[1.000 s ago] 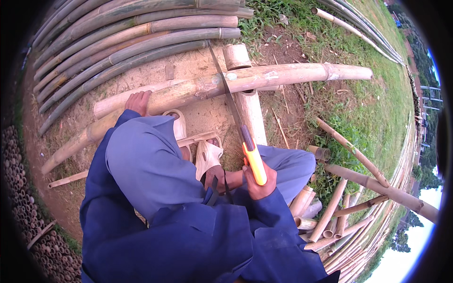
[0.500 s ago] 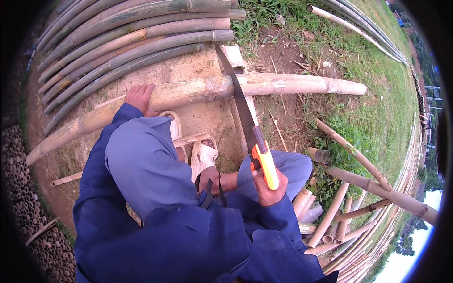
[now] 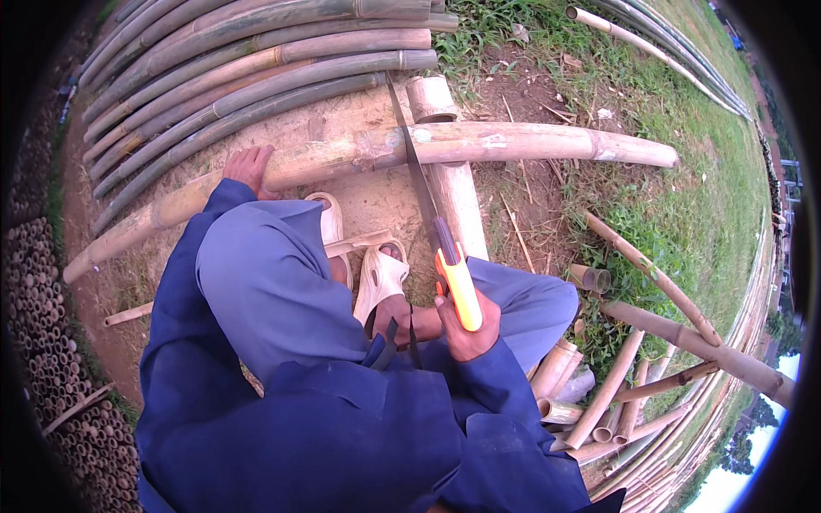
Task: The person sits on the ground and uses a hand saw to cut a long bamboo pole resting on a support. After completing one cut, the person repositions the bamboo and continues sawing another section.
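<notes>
A thick, pale bamboo pole (image 3: pixel 316 162) lies across in front of me, resting on a shorter bamboo piece (image 3: pixel 457 201) beneath it. My left hand (image 3: pixel 249 169) grips the pole left of the middle, its fingers curled over the top. In my right hand (image 3: pixel 473 329) is a handsaw (image 3: pixel 462 291) with an orange and yellow handle, the fingers closed round it. The long dark blade runs away from me across the pole, just right of a joint. Whether its teeth sit in a cut cannot be made out.
Several long bamboo poles (image 3: pixel 282 56) lie side by side at the far left. Cut bamboo pieces (image 3: pixel 599 398) are heaped at my right, near a slanting pole (image 3: pixel 684 329). Stacked bamboo ends (image 3: pixel 56 342) fill the left edge. My sandalled foot (image 3: pixel 379 278) is below the pole.
My right hand and the saw have shifted left along the pole, uncovering more of the support piece. My left hand keeps its hold. The whole view has shifted slightly.
</notes>
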Action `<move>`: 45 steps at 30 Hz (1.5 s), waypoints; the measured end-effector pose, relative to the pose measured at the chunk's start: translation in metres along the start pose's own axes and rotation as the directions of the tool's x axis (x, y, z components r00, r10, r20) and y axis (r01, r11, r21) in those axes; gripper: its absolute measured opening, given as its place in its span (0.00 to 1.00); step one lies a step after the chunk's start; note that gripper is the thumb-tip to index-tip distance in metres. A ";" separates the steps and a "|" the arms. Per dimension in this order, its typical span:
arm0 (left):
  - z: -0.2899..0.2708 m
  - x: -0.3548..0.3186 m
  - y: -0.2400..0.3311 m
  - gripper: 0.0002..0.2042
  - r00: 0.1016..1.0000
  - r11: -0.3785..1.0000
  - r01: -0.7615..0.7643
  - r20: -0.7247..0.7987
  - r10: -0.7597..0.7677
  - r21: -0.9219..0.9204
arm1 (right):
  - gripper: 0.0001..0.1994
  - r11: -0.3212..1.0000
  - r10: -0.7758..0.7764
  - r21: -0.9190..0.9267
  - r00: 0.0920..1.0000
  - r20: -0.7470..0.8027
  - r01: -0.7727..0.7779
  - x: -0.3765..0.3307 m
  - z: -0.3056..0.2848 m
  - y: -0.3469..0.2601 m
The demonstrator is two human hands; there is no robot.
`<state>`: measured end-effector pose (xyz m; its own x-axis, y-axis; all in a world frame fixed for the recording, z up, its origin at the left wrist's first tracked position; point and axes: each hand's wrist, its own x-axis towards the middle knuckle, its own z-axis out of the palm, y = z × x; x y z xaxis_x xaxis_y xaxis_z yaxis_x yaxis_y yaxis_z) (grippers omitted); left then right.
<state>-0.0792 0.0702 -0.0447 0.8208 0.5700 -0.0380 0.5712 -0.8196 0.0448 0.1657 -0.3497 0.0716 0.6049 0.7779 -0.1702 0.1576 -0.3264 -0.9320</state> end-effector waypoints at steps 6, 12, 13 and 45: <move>0.018 0.012 -0.014 0.45 0.998 0.999 -0.013 -0.057 0.011 -0.035 | 0.11 0.998 0.048 -0.035 0.999 -0.020 -0.049 0.009 0.016 0.007; 0.022 0.012 -0.009 0.45 0.996 0.992 0.090 0.021 -0.088 -0.086 | 0.05 1.000 -0.018 0.016 0.998 -0.053 0.018 0.010 0.039 0.008; 0.020 0.012 -0.007 0.45 0.995 0.992 0.100 0.020 -0.099 -0.081 | 0.05 0.999 0.030 0.024 0.998 -0.051 -0.029 0.002 0.040 0.000; 0.020 0.013 -0.010 0.40 0.999 0.992 0.038 -0.028 -0.041 -0.120 | 0.14 0.921 0.388 -0.038 0.921 -0.009 -0.388 -0.043 0.005 -0.082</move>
<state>-0.0744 0.0851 -0.0658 0.7963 0.6048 -0.0114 0.5982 -0.7846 0.1628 0.1226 -0.3541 0.1533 0.6258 0.5852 -0.5157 -0.0602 -0.6230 -0.7799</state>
